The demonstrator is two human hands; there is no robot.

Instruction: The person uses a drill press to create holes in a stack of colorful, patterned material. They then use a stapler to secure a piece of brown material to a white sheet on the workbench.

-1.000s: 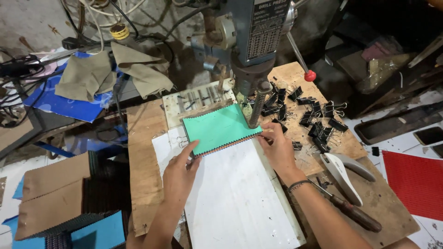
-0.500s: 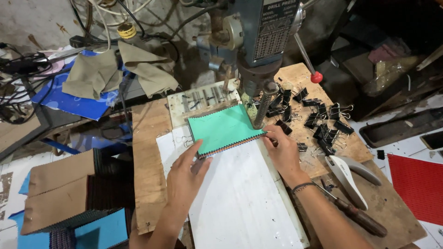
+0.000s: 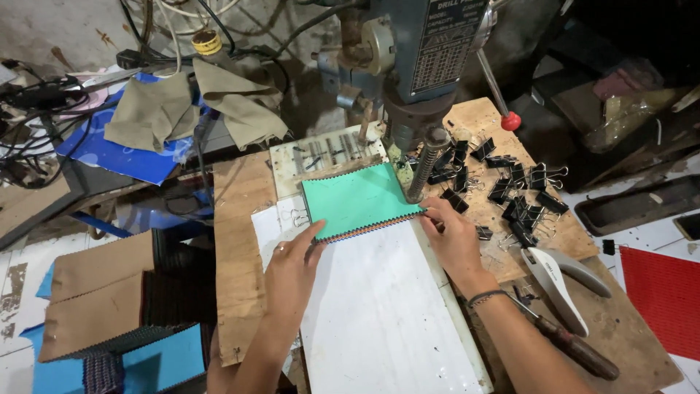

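My left hand [image 3: 292,266] and right hand [image 3: 453,237] press flat, fingers together, on the green pad's [image 3: 357,201] near corners, its long edge crosswise under the drill [image 3: 419,164].

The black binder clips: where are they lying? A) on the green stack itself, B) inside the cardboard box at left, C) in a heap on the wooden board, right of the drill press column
C: the black binder clips lie scattered on the wooden board, beside the drill press.
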